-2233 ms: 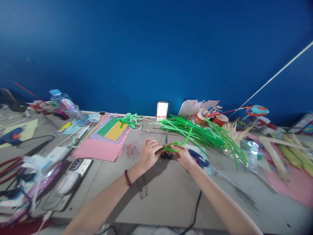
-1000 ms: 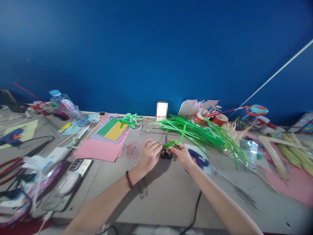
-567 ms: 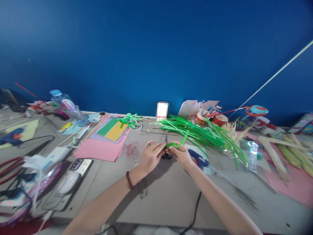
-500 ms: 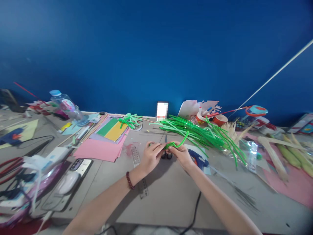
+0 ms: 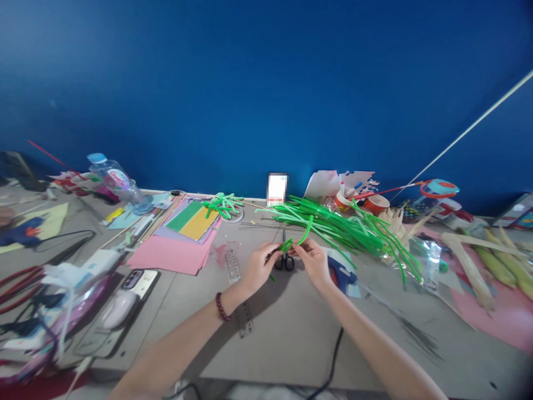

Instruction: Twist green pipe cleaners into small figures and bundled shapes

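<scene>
Between my hands is a green pipe cleaner, coiled in its middle, with a free end curving up on the right. My left hand pinches the coiled part. The fingers of my right hand are closed on the pipe cleaner close to the coil. Black-handled scissors lie on the table just beneath, partly covered by my fingers. A clear ruler runs under my left forearm. Behind my hands spreads a large bunch of green pipe cleaners.
A blue glue gun lies right of my right hand, its cable running to the front edge. Pink paper sheets, a phone and a plastic bottle are at left. Red-orange cups stand at the back right.
My hands have moved slightly apart. The coil now shows between them, and the free end stands more upright. More of the scissors' handles is visible.
</scene>
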Action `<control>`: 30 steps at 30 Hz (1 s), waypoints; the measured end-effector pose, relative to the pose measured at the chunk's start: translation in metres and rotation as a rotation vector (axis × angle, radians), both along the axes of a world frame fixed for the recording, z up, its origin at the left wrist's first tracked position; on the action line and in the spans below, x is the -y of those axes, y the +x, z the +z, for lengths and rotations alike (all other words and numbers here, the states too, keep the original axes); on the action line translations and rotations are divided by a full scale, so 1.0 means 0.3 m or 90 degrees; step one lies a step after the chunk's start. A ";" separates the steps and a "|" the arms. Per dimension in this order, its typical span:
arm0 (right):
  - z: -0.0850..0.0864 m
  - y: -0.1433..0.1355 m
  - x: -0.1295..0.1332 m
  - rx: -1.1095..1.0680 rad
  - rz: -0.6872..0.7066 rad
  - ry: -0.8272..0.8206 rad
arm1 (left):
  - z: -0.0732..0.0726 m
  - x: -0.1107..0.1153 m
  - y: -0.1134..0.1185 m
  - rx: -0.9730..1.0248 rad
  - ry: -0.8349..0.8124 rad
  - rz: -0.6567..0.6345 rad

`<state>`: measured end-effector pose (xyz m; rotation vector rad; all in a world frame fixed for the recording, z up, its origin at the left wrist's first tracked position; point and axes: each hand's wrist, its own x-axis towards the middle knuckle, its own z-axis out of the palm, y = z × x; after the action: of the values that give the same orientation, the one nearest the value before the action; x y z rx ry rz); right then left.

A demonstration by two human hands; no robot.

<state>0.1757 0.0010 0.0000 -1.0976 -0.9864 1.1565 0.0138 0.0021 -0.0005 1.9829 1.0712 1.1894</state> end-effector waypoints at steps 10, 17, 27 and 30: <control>-0.014 -0.014 0.021 0.134 0.030 0.061 | -0.003 -0.011 0.006 0.071 -0.151 0.057; -0.011 -0.005 0.038 0.408 -0.007 0.219 | -0.010 -0.021 -0.011 0.032 -0.038 0.047; -0.072 0.006 0.033 0.496 0.087 0.367 | 0.002 -0.012 -0.018 0.000 -0.007 0.035; -0.061 0.002 0.041 0.550 0.124 0.405 | -0.004 -0.004 -0.022 -0.057 0.067 0.021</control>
<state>0.1764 -0.0112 -0.0182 -0.9715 -1.9977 0.3941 0.0072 0.0033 -0.0018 2.1233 1.1100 1.2070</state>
